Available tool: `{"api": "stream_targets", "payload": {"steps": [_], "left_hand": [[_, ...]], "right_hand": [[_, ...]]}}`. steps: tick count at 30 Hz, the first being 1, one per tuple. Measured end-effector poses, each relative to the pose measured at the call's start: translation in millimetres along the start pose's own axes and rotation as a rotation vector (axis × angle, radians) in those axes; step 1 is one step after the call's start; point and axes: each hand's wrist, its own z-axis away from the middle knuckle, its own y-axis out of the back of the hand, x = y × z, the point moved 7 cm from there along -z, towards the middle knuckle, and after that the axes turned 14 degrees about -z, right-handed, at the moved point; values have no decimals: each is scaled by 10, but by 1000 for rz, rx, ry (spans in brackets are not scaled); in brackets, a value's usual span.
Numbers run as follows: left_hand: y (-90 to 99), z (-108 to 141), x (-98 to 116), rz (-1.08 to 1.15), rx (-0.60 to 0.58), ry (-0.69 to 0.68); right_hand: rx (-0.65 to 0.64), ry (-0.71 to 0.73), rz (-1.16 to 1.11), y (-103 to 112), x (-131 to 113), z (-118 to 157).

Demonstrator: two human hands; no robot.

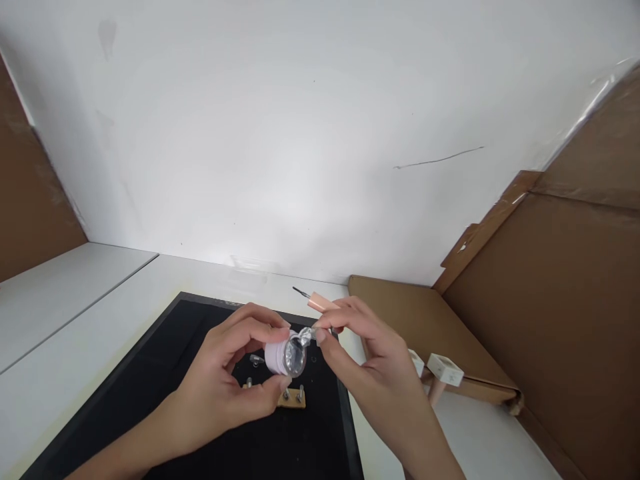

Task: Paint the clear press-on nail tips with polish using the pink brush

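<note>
My left hand (pixel 230 373) is closed round a small pale lilac jar (pixel 275 358), tilted so that its round clear end (pixel 295 357) faces right. At the jar's upper right edge, the thumb and forefinger of my right hand (pixel 375 367) pinch a crumpled silvery piece (pixel 305 335). A peach-coloured handle (pixel 321 303) with a thin dark tip also rests in my right hand, pointing up and left. Below the jar, a small tan holder (pixel 295 399) with little clear pieces stands on the black mat (pixel 320 437), partly hidden by my left hand.
A small clear piece (pixel 257 360) lies on the mat left of the jar. At the right are a flat cardboard box (pixel 400 307) and a white square-topped object (pixel 445 370) on a peach stem. Cardboard panels flank both sides; a white wall stands behind.
</note>
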Motion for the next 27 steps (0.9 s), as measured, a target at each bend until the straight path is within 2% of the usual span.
{"api": "stream_targets", "payload": {"steps": [4, 13, 17, 22, 27], "left_hand": [[-27, 24, -68, 128, -46, 70], [-30, 13, -102, 224, -69, 113], [-15, 3, -123, 242, -86, 130], [17, 2, -153, 205, -85, 170], [56, -15, -93, 95, -44, 121]], "right_hand": [[-5, -53, -52, -18, 18, -9], [-27, -151, -159, -36, 115, 1], [-50, -182, -160, 47, 191, -13], [142, -15, -33, 370, 115, 29], [133, 74, 44, 402, 10, 145]]}}
